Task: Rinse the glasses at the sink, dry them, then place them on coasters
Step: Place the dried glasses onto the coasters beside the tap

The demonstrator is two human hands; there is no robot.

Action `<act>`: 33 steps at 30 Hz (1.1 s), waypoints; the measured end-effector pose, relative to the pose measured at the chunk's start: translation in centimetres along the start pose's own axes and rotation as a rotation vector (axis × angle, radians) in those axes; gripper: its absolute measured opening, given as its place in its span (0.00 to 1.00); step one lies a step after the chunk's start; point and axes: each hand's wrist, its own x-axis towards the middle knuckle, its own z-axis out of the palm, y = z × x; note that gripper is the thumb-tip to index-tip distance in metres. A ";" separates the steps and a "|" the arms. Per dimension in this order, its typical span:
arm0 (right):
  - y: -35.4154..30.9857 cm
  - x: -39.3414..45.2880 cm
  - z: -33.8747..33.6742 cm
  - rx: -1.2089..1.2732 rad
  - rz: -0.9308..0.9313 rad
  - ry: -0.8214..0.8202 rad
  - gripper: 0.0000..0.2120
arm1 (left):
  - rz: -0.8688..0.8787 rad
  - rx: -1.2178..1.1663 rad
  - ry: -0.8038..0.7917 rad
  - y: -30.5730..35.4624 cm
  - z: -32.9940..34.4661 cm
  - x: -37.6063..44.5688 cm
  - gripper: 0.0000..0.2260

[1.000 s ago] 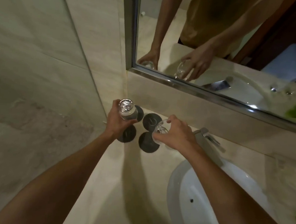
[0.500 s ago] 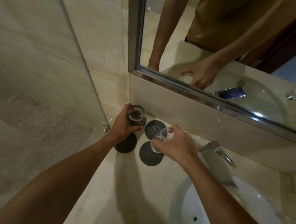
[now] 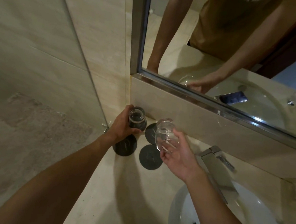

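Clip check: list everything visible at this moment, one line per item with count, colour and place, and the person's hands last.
glasses: 2, clear, one in each hand, above the coasters
coasters: 4, dark grey, counter corner, far-left one mostly hidden by a glass
sink: 1, white, lower right
faucet: 1, chrome, behind the sink
mirror: 1, silver frame, on the wall
counter: 1, beige
left hand: holds the upright glass
right hand: holds the tilted glass

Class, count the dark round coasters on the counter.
4. One under the left hand's glass by the corner, one behind the right hand's glass, two nearer: left, right. None looks hidden.
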 end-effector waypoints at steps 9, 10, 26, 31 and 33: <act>1.0 3.1 0.5 -0.644 -0.379 0.183 0.44 | -0.001 0.036 -0.071 -0.4 -0.7 0.8 0.41; 0.8 3.5 0.6 -0.748 -0.416 0.245 0.45 | 0.002 0.036 -0.066 -0.5 -0.6 0.8 0.41; 0.9 6.3 1.1 -1.052 -0.639 0.343 0.43 | -0.052 0.210 -0.039 -1.6 -2.0 -1.2 0.37; 2.1 3.9 0.3 -1.205 -0.426 0.458 0.37 | -0.050 0.466 -0.140 -1.0 -2.8 -3.6 0.20; 2.4 2.3 -0.2 -1.336 -0.349 0.391 0.31 | -0.098 0.552 -0.154 0.0 -3.3 -4.5 0.16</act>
